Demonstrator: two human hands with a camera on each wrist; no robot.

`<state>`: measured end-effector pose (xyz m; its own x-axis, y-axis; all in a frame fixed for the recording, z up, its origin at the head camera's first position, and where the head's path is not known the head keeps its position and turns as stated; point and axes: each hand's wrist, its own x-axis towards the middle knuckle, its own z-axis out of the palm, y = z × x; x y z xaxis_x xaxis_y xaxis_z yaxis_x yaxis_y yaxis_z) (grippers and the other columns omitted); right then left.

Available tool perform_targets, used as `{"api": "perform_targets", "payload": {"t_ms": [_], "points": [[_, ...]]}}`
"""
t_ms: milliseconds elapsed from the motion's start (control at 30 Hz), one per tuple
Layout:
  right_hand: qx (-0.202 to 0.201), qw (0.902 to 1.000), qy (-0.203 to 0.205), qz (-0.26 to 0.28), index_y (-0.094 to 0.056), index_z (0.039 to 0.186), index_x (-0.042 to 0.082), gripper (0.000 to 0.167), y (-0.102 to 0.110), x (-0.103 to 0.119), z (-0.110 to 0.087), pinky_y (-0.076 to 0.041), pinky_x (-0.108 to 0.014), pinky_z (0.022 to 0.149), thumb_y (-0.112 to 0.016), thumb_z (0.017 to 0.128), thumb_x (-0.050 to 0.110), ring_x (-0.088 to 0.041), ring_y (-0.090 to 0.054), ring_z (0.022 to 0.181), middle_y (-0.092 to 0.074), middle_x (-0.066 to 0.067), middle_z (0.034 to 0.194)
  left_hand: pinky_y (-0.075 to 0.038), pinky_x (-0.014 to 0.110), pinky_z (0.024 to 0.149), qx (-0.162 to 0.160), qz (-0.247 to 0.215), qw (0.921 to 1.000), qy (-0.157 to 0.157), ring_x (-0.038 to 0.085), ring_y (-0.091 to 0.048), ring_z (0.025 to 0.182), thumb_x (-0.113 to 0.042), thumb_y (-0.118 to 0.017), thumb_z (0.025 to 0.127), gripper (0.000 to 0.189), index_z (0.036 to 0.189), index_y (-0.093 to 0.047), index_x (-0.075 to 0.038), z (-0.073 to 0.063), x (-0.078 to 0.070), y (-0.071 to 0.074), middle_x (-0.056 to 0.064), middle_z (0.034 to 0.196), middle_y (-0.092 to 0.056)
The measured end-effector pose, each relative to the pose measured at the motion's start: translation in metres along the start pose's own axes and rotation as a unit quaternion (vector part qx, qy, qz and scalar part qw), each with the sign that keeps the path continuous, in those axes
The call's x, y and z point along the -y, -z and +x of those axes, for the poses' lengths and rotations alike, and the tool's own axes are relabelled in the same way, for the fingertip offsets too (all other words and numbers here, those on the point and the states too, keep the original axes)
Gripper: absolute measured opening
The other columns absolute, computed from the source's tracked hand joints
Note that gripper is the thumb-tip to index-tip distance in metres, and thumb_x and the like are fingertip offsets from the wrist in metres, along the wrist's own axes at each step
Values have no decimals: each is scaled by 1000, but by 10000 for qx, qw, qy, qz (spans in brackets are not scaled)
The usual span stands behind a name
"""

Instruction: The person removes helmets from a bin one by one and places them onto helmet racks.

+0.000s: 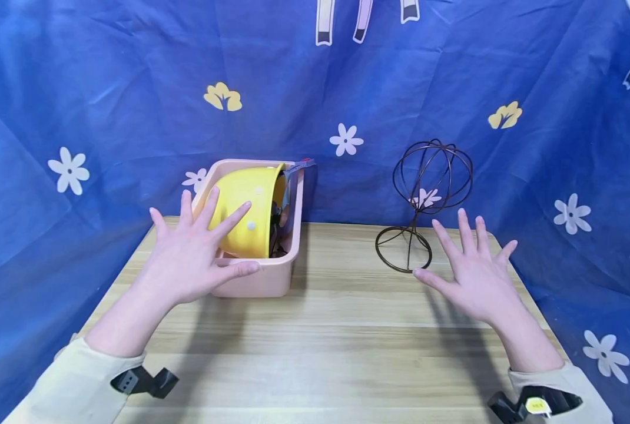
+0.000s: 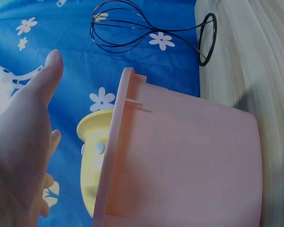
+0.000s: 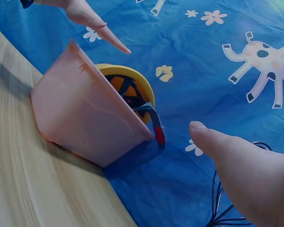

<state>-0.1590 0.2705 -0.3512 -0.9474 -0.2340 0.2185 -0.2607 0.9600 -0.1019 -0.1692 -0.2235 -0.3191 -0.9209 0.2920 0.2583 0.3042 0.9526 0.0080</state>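
Hovering splayed — left grip (image 1: 188, 259) by bin (image 1: 254, 284), right grip (image 1: 474, 280) by wire stand (image 1: 415, 212) — label (image 1: 537, 405) unreadable.

Head view bright, light apparently from above; pale sheen across middle of bench (image 1: 336, 365); soft shadows of left arm (image 1: 135, 318) and right arm (image 1: 527, 341) fall on it; darker band just right of pink tub (image 1: 254, 284); folds in blue cloth (image 1: 278, 65) clear; wrist views duller, slightly soft; upper left corner palest in left wrist view, upper right in right wrist view; bench edge bowed in latter
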Motion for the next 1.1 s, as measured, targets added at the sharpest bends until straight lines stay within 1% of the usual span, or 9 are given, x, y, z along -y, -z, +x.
{"api": "perform_targets", "payload": {"t_ms": [100,267,400,533,667,767,867,1033,1100], "points": [[-16,10000,-2,-48,-13,172,29,104,1,1,1,21,-87,97,-55,93,81,-47,16,156,15,-14,175,15,92,95,2,7,10000,-1,64,8,151,-93,-51,83,104,169,-22,-43,0,1,1,22,175,-6],[-89,9999,50,-20,-15,172,28,104,3,4,4,21,-86,97,-57,93,80,-47,15,157,11,-16,176,13,93,96,-17,6,10000,-2,65,6,151,-94,-49,83,104,169,-22,-43,-2,2,3,21,175,-5],[-70,9999,119,9,-15,172,26,103,6,7,6,24,-85,96,-57,94,79,-47,16,156,15,-14,175,13,93,96,-66,9,10000,21,66,3,151,-95,-50,82,104,169,-24,-42,-3,3,5,22,175,-8],[-44,9999,152,36,-12,172,27,103,7,10,8,26,-83,96,-55,95,78,-47,18,156,18,-12,175,10,94,96,-116,14,9999,50,68,-1,150,-94,-51,82,104,169,-25,-42,-3,5,7,16,177,-2],[-49,9999,129,82,-9,172,30,103,9,15,10,28,-80,98,-54,94,80,-43,20,156,20,-9,174,8,95,96,-178,27,9998,69,69,-5,149,-93,-54,81,105,168,-26,-41,-4,9,9,13,177,1],[-82,9998,131,113,-9,172,32,104,11,19,13,28,-79,99,-54,93,82,-41,21,156,20,-7,175,9,94,97,-151,-11,9998,108,68,-3,149,-93,-56,81,106,169,-25,-41,-5,13,11,16,177,-4],[-115,9997,167,156,-11,172,31,105,12,25,16,25,-82,99,-55,92,83,-43,20,156,18,-7,175,13,93,97,-106,-68,9998,177,67,0,150,-92,-57,81,107,169,-24,-41,-6,17,11,18,176,-6],[-62,9997,175,143,-6,171,36,106,15,34,21,23,-83,99,-54,90,85,-42,19,157,20,-5,175,16,92,96,-71,-96,9996,273,68,1,149,-89,-59,82,107,170,-22,-39,-7,25,11,16,177,2],[-45,9997,192,106,-5,171,37,105,17,37,22,22,-84,100,-53,91,85,-40,19,157,21,-4,174,15,92,95,-67,-112,9994,308,68,-1,149,-89,-60,83,108,170,-22,-38,-8,27,12,16,177,2]]}}
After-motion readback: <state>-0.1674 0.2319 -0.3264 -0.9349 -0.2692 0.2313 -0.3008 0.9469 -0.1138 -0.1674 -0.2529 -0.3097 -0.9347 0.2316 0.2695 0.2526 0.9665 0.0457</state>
